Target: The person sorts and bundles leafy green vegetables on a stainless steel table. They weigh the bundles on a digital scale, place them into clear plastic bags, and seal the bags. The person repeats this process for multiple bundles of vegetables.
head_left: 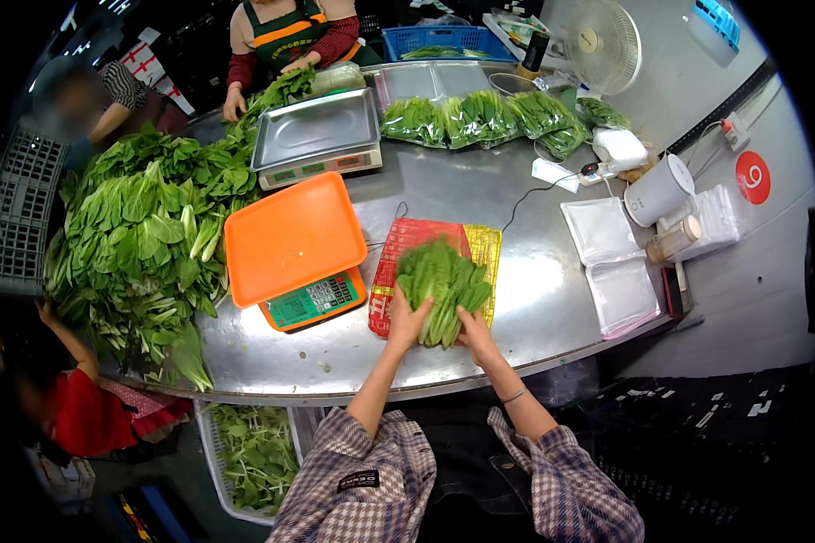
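Observation:
Between my two hands is a bunch of leafy greens, stems toward me and leaf tips blurred. My left hand grips its left side, while my right hand holds the lower right, some fingers hidden behind the stems. Under the bunch, a red and yellow printed sack lies flat on the metal table. To the left stands a digital scale with an orange tray; its keypad faces me. Beyond it, a large heap of loose greens covers the table's left end.
A second scale and several bagged greens line the far side. Clear plastic bags, a white kettle and a cable are at right. Co-workers stand across and at left. A basket of greens sits below the edge.

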### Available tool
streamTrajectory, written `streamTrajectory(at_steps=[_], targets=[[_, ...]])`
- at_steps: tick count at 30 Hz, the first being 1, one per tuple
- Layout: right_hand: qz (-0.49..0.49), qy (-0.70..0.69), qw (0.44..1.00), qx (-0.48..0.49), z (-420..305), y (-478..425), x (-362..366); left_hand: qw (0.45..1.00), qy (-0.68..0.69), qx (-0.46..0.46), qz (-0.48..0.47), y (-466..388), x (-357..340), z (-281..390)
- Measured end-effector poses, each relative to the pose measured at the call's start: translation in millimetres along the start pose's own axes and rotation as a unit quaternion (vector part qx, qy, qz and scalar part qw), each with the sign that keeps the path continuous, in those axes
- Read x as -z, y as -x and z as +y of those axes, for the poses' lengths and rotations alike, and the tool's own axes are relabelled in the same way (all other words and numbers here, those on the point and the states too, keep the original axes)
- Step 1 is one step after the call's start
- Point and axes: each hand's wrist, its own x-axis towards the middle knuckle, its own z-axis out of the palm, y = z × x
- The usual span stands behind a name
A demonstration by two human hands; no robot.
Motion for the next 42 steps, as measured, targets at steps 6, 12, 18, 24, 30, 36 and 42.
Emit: streamTrajectory(at_steps=[6, 12, 18, 24, 30, 36, 42], targets=[[-0.029, 0.077, 0.994, 0.068, 24.8, -15.2, 16.0, 0.987, -0.161, 0.011, 0.015, -0.4, -12.6, -12.4], [-0.166, 0.131, 0.977, -0.029, 4.6, -23.0, 32.8, 0.945, -0.317, 0.038, -0.074, -6.8, -18.8, 12.7], [-0.221, -0.001, 0.955, -0.199, -30.4, -30.1, 32.5, 0.944, -0.300, 0.025, -0.132, -12.2, -3.3, -2.3], [-0.269, -0.063, 0.936, -0.219, -19.6, -46.1, 41.1, 0.875, -0.469, 0.098, -0.068, 12.9, -40.5, 48.8], [-0.313, 0.005, 0.923, -0.226, -11.9, -59.0, 68.8, 0.848, -0.520, 0.101, -0.007, 9.3, -52.1, 38.6], [-0.269, 0.558, 0.606, 0.498, -40.9, -13.1, 122.4, 0.855, -0.505, 0.118, -0.018, 3.3, -52.9, 44.0], [-0.231, 0.615, 0.449, 0.606, -57.2, -56.6, 114.6, 0.869, -0.466, 0.155, -0.056, -9.3, -34.2, 50.8]])
